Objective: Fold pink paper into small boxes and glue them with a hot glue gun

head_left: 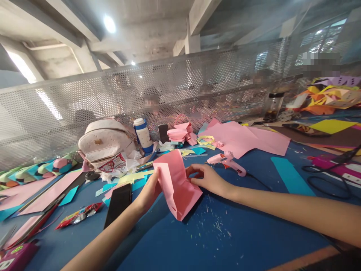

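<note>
Left grip [150,191], partly hidden, clamps folded pink paper [175,177] mid-frame; right grip [208,177] at its edge, can't tell if together.

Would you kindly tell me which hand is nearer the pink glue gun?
Right hand, just beside the glue gun; the left hand is farther, across the folded pink paper.

Most fingers of the left hand [149,194] are hidden behind the pink paper [175,180], the left edge cuts the purple box [19,256], and people behind the perforated screen [109,96] look blurred.
</note>
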`<state>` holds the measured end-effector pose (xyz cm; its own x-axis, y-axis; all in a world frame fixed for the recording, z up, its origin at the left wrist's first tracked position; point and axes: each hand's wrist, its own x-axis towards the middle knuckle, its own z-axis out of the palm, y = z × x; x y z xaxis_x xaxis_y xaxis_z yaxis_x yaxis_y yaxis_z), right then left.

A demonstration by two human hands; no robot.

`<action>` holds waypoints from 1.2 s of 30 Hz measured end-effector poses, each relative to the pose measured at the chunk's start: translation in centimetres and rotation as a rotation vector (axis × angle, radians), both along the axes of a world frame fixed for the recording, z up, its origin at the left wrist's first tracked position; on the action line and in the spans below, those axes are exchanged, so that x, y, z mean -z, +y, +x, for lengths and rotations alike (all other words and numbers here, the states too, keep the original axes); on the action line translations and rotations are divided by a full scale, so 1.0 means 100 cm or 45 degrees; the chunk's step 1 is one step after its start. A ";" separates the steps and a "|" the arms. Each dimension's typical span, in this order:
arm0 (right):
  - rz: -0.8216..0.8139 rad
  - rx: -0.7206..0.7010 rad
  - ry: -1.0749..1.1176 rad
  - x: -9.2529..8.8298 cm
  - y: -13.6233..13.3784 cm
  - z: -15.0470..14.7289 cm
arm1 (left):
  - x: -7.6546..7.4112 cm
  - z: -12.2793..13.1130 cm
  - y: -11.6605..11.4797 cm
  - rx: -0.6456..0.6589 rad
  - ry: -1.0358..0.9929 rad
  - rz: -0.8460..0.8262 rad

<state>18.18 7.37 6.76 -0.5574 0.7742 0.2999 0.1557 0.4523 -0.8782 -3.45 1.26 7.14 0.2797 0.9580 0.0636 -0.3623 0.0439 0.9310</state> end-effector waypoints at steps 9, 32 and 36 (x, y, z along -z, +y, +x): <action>0.096 -0.006 -0.023 -0.002 -0.004 -0.009 | -0.002 0.001 0.001 -0.034 0.035 0.002; 0.144 0.117 0.114 0.014 0.012 -0.029 | 0.003 -0.003 0.001 -0.119 0.312 0.098; 0.129 0.014 0.032 0.005 0.014 -0.026 | -0.005 -0.006 -0.001 -0.302 0.597 0.235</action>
